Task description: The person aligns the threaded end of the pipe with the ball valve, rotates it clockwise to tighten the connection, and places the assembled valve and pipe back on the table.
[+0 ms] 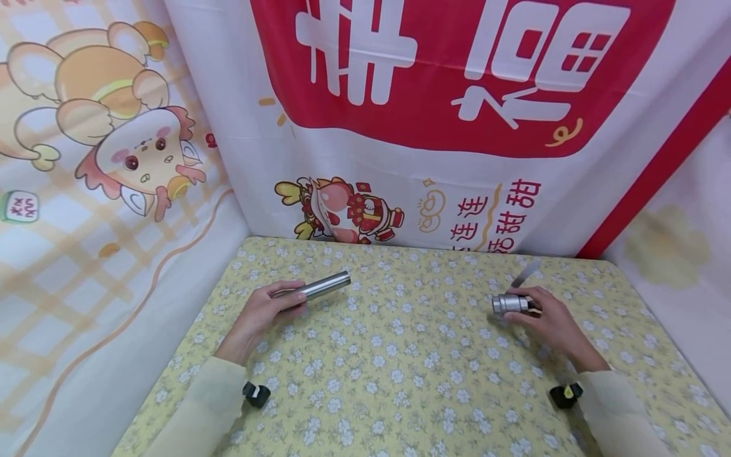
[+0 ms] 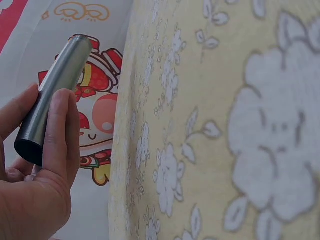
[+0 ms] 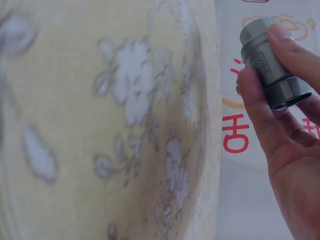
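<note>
In the head view my left hand (image 1: pixel 268 311) grips one end of a smooth steel pipe (image 1: pixel 327 285), whose far end points right and slightly up. The left wrist view shows the pipe (image 2: pixel 60 90) between thumb and fingers, its near end dark. My right hand (image 1: pixel 542 314) pinches a silver metal pipe valve (image 1: pixel 508 304) over the table's right side. A grey, lever-like strip (image 1: pixel 524 274) sticks out above the valve. Hex ends and raised digits show on the valve body (image 3: pixel 265 60) in the right wrist view. Part of it is hidden by my fingers.
Yellow cloth with white flowers covers the table (image 1: pixel 388 355). A white and red printed curtain (image 1: pixel 354 146) hangs along its back edge, with a patterned cloth wall (image 1: pixel 114 266) at left and a pale one (image 1: pixel 679 266) at right. Black wrist cameras sit on both wrists.
</note>
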A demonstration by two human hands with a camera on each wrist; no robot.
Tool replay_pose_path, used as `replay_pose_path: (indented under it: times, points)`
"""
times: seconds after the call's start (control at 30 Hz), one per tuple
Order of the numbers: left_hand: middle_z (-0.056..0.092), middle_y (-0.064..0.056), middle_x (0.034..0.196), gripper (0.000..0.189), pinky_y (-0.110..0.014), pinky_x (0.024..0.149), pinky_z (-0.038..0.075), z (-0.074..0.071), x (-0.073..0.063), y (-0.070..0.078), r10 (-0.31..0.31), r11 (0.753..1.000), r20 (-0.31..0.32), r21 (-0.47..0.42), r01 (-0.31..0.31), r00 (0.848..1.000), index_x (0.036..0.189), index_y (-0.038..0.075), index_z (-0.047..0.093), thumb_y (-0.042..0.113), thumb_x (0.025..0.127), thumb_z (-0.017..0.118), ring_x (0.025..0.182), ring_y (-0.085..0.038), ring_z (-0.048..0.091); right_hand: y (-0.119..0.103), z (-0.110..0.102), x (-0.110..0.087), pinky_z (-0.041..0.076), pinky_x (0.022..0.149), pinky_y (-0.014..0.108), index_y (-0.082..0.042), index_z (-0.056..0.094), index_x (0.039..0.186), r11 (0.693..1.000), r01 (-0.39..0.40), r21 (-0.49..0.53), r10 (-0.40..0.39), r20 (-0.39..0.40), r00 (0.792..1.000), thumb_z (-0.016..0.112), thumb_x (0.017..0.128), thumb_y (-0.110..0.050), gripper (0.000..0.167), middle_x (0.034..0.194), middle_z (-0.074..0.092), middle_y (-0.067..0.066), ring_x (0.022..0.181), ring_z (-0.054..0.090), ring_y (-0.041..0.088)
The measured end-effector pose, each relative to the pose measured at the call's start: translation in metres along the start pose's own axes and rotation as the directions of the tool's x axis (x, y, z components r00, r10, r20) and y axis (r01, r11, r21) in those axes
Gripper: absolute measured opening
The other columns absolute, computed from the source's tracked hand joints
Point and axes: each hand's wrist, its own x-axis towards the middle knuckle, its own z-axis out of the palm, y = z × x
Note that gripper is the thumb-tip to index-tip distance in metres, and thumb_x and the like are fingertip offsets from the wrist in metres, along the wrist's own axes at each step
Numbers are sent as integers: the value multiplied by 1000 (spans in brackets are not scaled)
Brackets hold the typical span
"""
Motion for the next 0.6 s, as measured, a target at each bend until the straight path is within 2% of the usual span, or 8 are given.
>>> replay_pose_path:
  times: [0.17, 0.27, 0.47, 0.6]
  points:
    - [56, -15, 150, 64, -36, 109, 58, 1, 4, 0, -6, 998, 24, -68, 7, 1000, 156, 0, 58, 17, 100, 83, 120, -28, 77, -3, -1, -1, 61, 86, 25, -4, 54, 155, 998, -41, 55, 40, 8, 999, 80, 102, -36, 67, 144, 56, 25, 124, 65, 43]
    - [58, -15, 148, 61, -37, 111, 57, 1, 5, 1, -4, 994, 37, -107, 8, 999, 155, -2, 57, 12, 101, 81, 121, -29, 77, -6, -1, -1, 60, 83, 21, -4, 54, 156, 996, -42, 78, 41, 11, 999, 79, 103, -36, 67, 144, 58, 26, 121, 66, 40]
    - [63, -15, 142, 57, -34, 107, 59, 0, 8, 3, 17, 989, 57, -149, -8, 998, 154, -4, 58, 6, 101, 79, 115, -28, 79, -12, 0, -1, 61, 80, 24, -4, 54, 156, 994, -42, 104, 41, 13, 999, 78, 103, -35, 66, 142, 61, 28, 110, 68, 28]
    - [59, -20, 148, 57, -33, 106, 59, 2, 9, 4, 24, 989, 66, -149, -14, 998, 154, -4, 58, 4, 101, 77, 111, -24, 80, -14, 0, -1, 61, 79, 25, -5, 54, 156, 992, -47, 116, 46, 9, 999, 78, 104, -34, 64, 142, 61, 28, 107, 68, 23]
